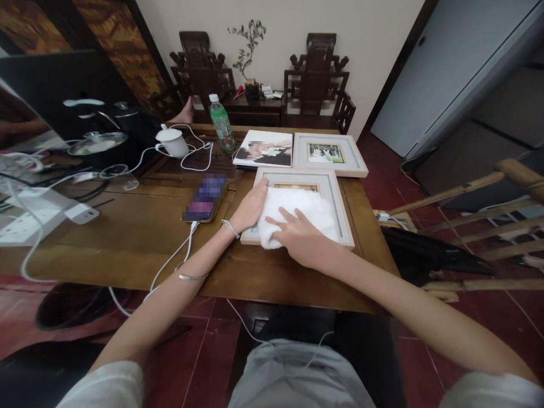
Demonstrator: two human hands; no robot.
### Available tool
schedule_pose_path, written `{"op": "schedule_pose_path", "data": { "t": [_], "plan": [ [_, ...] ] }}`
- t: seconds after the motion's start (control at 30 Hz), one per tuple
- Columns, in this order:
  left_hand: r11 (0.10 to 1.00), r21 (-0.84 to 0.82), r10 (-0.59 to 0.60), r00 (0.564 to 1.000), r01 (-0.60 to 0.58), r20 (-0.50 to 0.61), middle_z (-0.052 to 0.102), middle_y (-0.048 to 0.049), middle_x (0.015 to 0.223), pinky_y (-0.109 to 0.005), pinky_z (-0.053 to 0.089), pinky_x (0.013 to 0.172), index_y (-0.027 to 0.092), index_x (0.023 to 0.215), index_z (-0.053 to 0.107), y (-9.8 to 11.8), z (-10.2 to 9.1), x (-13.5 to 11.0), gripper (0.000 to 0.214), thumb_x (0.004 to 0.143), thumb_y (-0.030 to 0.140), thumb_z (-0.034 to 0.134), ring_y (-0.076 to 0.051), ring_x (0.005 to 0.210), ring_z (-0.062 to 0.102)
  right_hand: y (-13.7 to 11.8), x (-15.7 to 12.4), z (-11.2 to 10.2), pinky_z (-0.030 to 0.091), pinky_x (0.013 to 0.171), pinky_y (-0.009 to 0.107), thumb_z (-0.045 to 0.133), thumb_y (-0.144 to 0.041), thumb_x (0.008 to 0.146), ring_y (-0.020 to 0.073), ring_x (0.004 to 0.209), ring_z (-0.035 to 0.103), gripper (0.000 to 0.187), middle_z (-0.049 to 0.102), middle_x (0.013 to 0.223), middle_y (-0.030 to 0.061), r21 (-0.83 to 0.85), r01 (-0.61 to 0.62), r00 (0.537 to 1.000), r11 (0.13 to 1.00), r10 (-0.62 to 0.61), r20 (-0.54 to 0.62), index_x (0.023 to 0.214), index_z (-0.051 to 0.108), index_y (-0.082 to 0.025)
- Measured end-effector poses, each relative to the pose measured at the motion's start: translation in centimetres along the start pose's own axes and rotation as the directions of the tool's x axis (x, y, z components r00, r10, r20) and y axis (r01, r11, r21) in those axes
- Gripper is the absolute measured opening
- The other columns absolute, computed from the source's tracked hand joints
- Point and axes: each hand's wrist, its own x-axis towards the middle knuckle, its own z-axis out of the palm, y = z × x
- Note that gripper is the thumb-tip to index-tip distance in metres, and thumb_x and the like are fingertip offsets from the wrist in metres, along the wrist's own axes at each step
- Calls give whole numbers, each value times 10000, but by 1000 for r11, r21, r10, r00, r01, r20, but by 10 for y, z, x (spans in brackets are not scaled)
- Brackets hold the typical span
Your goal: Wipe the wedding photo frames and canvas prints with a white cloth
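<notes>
A white cloth (pixel 297 218) lies bunched on the glass of a white picture frame (pixel 335 195), which rests flat just right of the frame's centre on a wooden table (pixel 127 238). The right hand (pixel 304 238) presses down on the cloth's lower part, palm flat, fingers spread apart and pointing to the upper left; it closes on nothing. Its forearm runs in from the lower right corner. The left hand (pixel 250 207) lies on the frame's left edge, fingers together and flat, touching the cloth's left side, with a thin bracelet at the wrist; its arm comes up from the lower left.

Just left of that hand a phone (pixel 205 198) sits on the table with a white cable (pixel 170 263) running off the near edge. Above the frame lie a second white frame (pixel 329 154) and, beside it, an unframed photo print (pixel 263 148). Further up stand a green bottle (pixel 221 123) and a white mug (pixel 172 141). A power strip (pixel 38 212) occupies the left edge. Two dark carved chairs (pixel 317 85) stand against a pale wall at the top, over a red tiled floor (pixel 391 164).
</notes>
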Motion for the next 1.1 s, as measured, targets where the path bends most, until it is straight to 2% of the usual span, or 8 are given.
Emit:
{"op": "schedule_pose_path", "data": {
  "t": [0.17, 0.3, 0.47, 0.57, 0.67, 0.77, 0.97, 1.1],
  "plan": [
    [977, 188, 96, 994, -103, 50, 520, -141, 1476, -465, 253, 1234, 97, 1313, 592, -10, 4, 2, 462, 969, 331, 392, -261, 1466, 349, 16, -49, 5, 345, 1113, 598, 446, 59, 806, 381, 1425, 359, 464, 475, 1519, 75, -39, -113, 993, 993, 112, -21, 1105, 725, -160],
    [973, 192, 127, 992, -125, 4, 549, -93, 1458, -492, 293, 1220, 152, 1299, 602, -19, 8, 3, 463, 880, 117, 407, -244, 1452, 378, 17, -65, 8, 371, 1066, 632, 466, 40, 811, 421, 1386, 405, 441, 496, 1499, 99, -120, -214, 977, 969, 212, -31, 1083, 739, -174],
    [978, 173, 115, 993, -116, 13, 549, -122, 1451, -481, 295, 1221, 117, 1273, 625, -20, 9, 6, 568, 770, 2, 388, -247, 1450, 382, -6, -35, 11, 385, 1057, 630, 461, -27, 877, 436, 1362, 433, 388, 505, 1486, 128, -116, -184, 981, 976, 176, -77, 1106, 739, -172],
    [978, 163, 130, 991, -133, 26, 561, -103, 1443, -485, 294, 1221, 137, 1276, 632, -20, 6, 7, 580, 768, 0, 387, -247, 1450, 381, -20, -10, 15, 381, 1076, 612, 416, -64, 930, 421, 1366, 435, 382, 508, 1487, 110, -94, -121, 982, 988, 105, -157, 1079, 750, -173],
    [975, 161, 146, 988, -152, 49, 561, -102, 1442, -486, 301, 1218, 142, 1285, 630, -21, 4, 6, 570, 782, 8, 398, -259, 1450, 380, -23, -2, 20, 381, 1080, 606, 407, -89, 954, 410, 1360, 448, 375, 515, 1482, 107, -96, -114, 971, 989, 90, -221, 1054, 758, -173],
    [971, 160, 167, 984, -175, 64, 553, -109, 1449, -504, 286, 1222, 141, 1292, 623, -22, 3, 6, 594, 763, -7, 398, -263, 1454, 373, -13, -21, 23, 396, 1077, 580, 465, -82, 933, 379, 1352, 468, 334, 535, 1466, 87, -111, -171, 965, 979, 143, -220, 1024, 766, -195],
    [968, 161, 185, 980, -194, 66, 567, -87, 1437, -507, 294, 1220, 163, 1296, 615, -21, 4, 7, 636, 735, -27, 383, -249, 1455, 372, 20, -93, 30, 421, 1050, 569, 541, 7, 821, 382, 1352, 470, 338, 556, 1437, 111, -209, -334, 934, 919, 294, -202, 986, 772, -176],
    [966, 151, 199, 977, -210, 82, 573, -68, 1434, -527, 297, 1214, 183, 1301, 608, -19, 4, 8, 640, 741, -26, 379, -246, 1458, 367, 37, -106, 37, 401, 1069, 549, 530, 59, 755, 355, 1380, 444, 394, 546, 1447, 96, -220, -361, 921, 906, 311, -233, 950, 773, -182]
  ]
}}
